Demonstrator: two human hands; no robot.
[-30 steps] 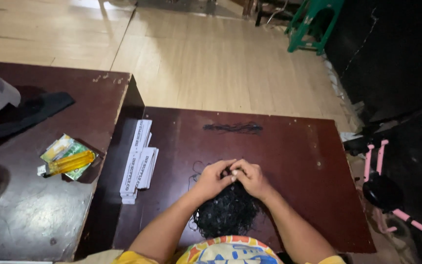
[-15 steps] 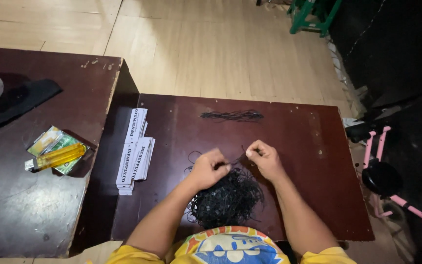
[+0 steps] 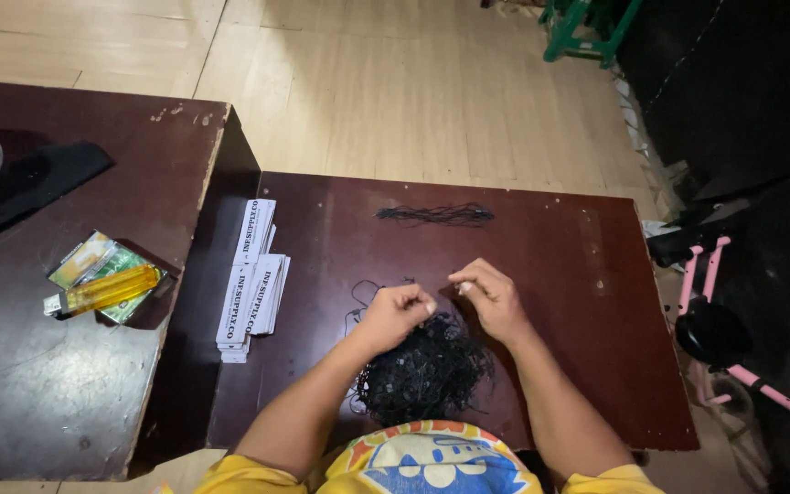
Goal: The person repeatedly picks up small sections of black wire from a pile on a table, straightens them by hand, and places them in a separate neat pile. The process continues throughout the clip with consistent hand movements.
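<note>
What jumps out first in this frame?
The two hands, left hand and right hand, pinched close together over a tangled black string pile at the near edge of the dark table. Left of them lies a stack of white paper strips; farther left, a yellow lighter.

Worktop (image 3: 541, 247) at frame centre: dark reddish wood, semi-gloss, scuffed. Black string tangle (image 3: 424, 370) at lower centre: thin matt cord. White cards (image 3: 250, 279) left of it: matt paper. Yellow lighter (image 3: 107, 290) far left: glossy translucent plastic. Floor (image 3: 395, 82): pale smooth wood.
</note>
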